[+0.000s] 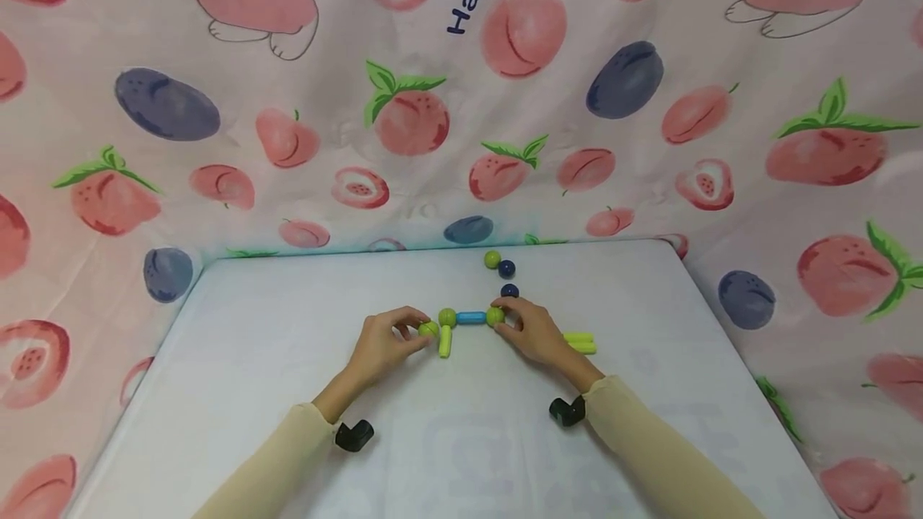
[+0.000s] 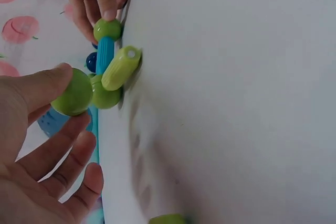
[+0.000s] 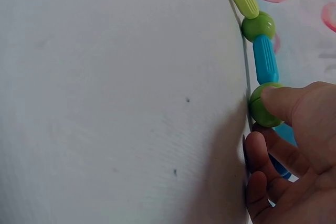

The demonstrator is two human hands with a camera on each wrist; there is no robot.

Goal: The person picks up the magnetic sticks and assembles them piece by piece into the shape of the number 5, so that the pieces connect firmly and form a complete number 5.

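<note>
My left hand [image 1: 382,347] pinches a loose green ball [image 2: 73,93] between thumb and fingertips. Right beside it is a second green ball [image 1: 447,316], joined to a blue ribbed rod [image 1: 472,317] and to a yellow-green rod [image 1: 445,343] that points toward me. At the blue rod's other end sits a third green ball [image 3: 266,104], which my right hand [image 1: 532,332] grips between thumb and fingers. A dark blue ball [image 1: 509,291] lies just behind the right fingers and is partly hidden by them.
Another green ball [image 1: 492,259] and a dark blue ball [image 1: 507,268] lie farther back on the white table [image 1: 288,295]. Yellow-green rods [image 1: 580,343] lie to the right, partly behind the right wrist. A fruit-print cloth [image 1: 433,175] hangs behind the table's back edge.
</note>
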